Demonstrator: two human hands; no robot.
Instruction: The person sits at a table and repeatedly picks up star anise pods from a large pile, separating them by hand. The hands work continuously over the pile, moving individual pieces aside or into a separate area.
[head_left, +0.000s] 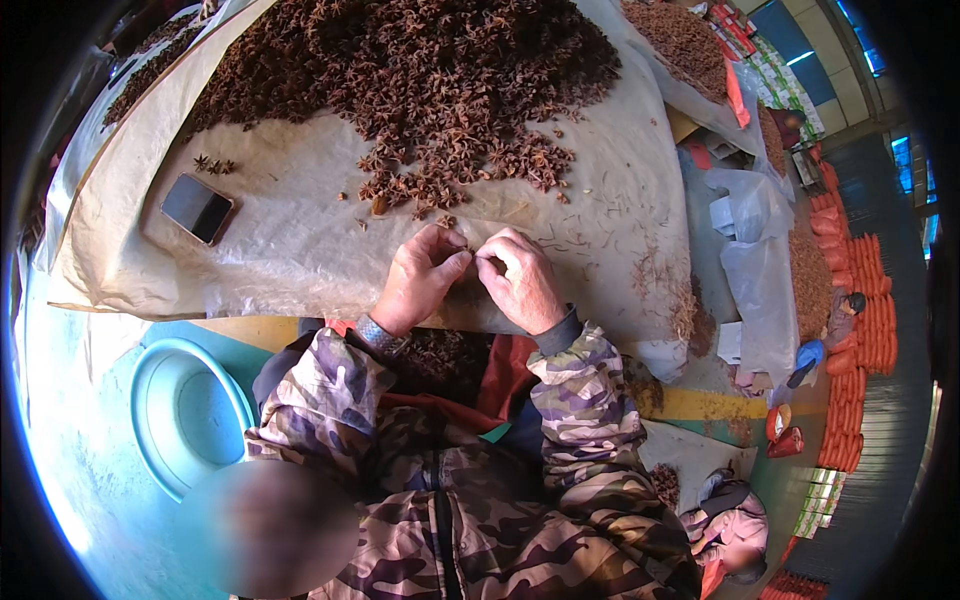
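Observation:
My left hand (424, 277) and my right hand (519, 279) meet fingertip to fingertip above the near edge of a sheet-covered table (285, 225). Between them, both pinch a small dark piece (471, 253), probably star anise; the fingers partly hide it. A large heap of dried star anise (450, 90) lies beyond my hands, with loose pods at its near edge. One star anise pod (446, 221) sits just past my fingertips. Thin stalks are scattered to the right of my right hand.
A smartphone (196, 208) and several separate pods (214, 165) lie at the left. Below the table edge are a light-blue basin (191, 416) and a red sack (510, 375) around dark pods. Co-workers (731, 525) sit at the right, near stacked red sacks (862, 315).

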